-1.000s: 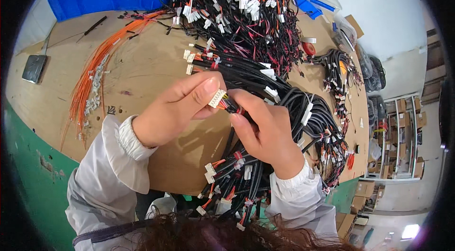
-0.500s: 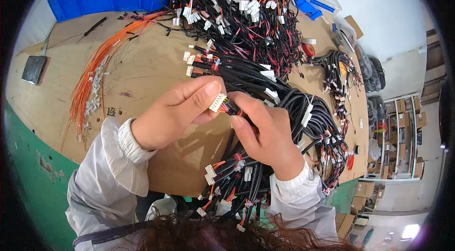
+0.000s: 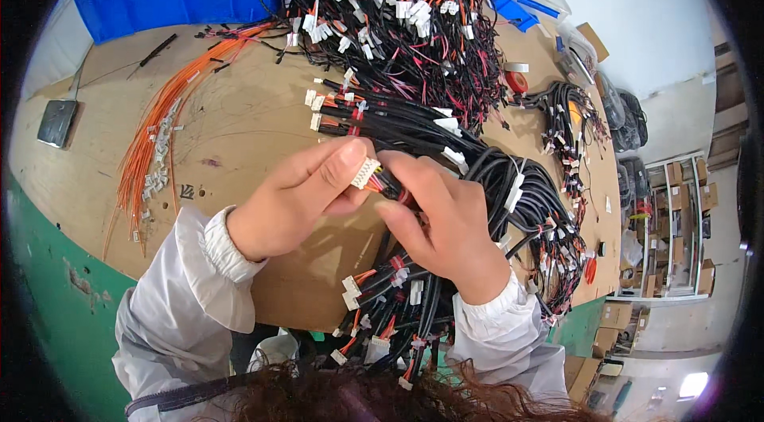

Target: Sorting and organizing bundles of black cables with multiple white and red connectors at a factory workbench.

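Pinching the white connector (image 3: 365, 173) in your left hand (image 3: 298, 199) fingers above the tabletop (image 3: 239, 127), your right hand (image 3: 442, 219) fingers grip its wires (image 3: 390, 185) (steadying them, likely), black harnesses (image 3: 477, 175) behind

Person, seen from above: both hands, the left hand (image 3: 298, 199) and the right hand (image 3: 446, 219), are showing bare, with no gloves or rings visible. Both arms are wearing a pale grey-white work jacket (image 3: 171, 318) of thin, creasing fabric. Each sleeve is ending at the wrist in a gathered, ribbed elastic cuff (image 3: 223, 245) of lighter white. Below the cuffs, curly reddish-brown hair (image 3: 374, 398) is filling the lower edge, with a dark strap (image 3: 179, 396) crossing just left of it.
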Demonstrator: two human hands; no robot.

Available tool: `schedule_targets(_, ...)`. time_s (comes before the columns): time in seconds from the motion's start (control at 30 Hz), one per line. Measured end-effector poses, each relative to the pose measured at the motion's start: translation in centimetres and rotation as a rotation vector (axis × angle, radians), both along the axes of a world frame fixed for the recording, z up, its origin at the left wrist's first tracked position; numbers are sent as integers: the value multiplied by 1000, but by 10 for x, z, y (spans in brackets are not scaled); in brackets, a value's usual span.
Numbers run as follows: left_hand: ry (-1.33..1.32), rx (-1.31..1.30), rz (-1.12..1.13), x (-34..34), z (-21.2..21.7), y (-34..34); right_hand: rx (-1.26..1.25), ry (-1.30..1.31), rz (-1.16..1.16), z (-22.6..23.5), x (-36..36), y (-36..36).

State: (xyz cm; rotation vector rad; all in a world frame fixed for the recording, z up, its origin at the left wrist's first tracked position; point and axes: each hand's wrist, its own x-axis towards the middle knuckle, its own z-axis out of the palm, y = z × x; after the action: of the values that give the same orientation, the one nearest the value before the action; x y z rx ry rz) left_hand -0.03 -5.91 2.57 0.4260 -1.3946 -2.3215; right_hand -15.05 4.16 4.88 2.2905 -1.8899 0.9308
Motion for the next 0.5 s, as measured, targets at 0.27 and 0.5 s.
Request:
schedule_targets(0.27,54,-260,-36,-1,-8,2,-91,-47,24,-7,0,0)
schedule_targets(0.5,43,-759,147,-4,-14,3,-65,-11,-80,-11,5,-2)
